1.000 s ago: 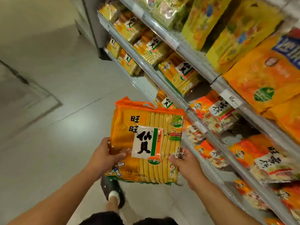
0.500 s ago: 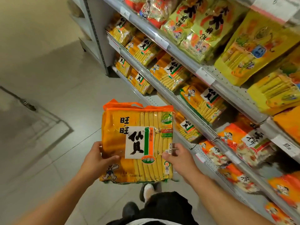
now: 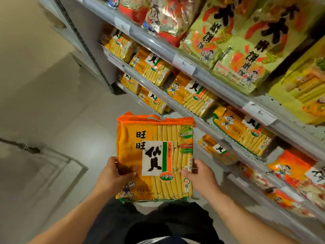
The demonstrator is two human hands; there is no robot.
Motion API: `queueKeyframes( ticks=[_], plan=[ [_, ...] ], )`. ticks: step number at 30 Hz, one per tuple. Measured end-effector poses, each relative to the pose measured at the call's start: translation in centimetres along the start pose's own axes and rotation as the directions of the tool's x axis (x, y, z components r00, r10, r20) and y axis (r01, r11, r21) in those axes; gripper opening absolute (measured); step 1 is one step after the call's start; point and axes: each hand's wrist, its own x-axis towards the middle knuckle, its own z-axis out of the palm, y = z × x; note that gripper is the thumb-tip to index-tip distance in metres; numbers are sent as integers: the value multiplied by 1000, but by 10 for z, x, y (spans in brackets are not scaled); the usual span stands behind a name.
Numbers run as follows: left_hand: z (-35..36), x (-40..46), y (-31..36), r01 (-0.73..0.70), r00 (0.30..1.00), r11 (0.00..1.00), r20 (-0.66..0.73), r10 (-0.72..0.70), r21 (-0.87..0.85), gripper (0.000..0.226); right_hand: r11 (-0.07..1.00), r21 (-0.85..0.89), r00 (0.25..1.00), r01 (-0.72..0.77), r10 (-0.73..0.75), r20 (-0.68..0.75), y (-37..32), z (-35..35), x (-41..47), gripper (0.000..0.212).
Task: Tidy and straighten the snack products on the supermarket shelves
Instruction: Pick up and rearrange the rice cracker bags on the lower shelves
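I hold a large orange-and-yellow rice cracker pack (image 3: 155,155) upright in front of me, above the floor and clear of the shelves. My left hand (image 3: 112,176) grips its lower left edge with the thumb across the front. My right hand (image 3: 200,175) grips the lower right edge the same way. The pack has an orange carry handle on top and a white label with black characters.
Grey shelves (image 3: 186,66) run along the right, stocked with matching yellow cracker packs (image 3: 195,95), orange packs (image 3: 297,171) lower right, and green-yellow bags (image 3: 241,50) on top. Grey tiled floor (image 3: 44,111) stretches to the left. My dark trousers (image 3: 158,224) show below.
The view has tilted up along the shelves, bringing higher rows into sight. The pack stays held in both hands, shifted slightly left of the shelf edge.
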Motion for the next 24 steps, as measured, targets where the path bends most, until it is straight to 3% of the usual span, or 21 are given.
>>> queueKeyframes(
  ticks=[7, 14, 24],
  plan=[
    [-47, 119, 13, -140, 969, 979, 223, 104, 150, 61, 982, 112, 969, -153, 172, -179, -18, 62, 36, 18],
    [-78, 216, 16, -263, 932, 873, 343, 120, 411, 63, 946, 226, 905, -234, 297, -306, -34, 144, 59, 19],
    [17, 319, -23, -500, 813, 698, 554, 176, 512, 61, 912, 241, 852, -330, 398, -340, 64, 186, 145, 23]
  ],
)
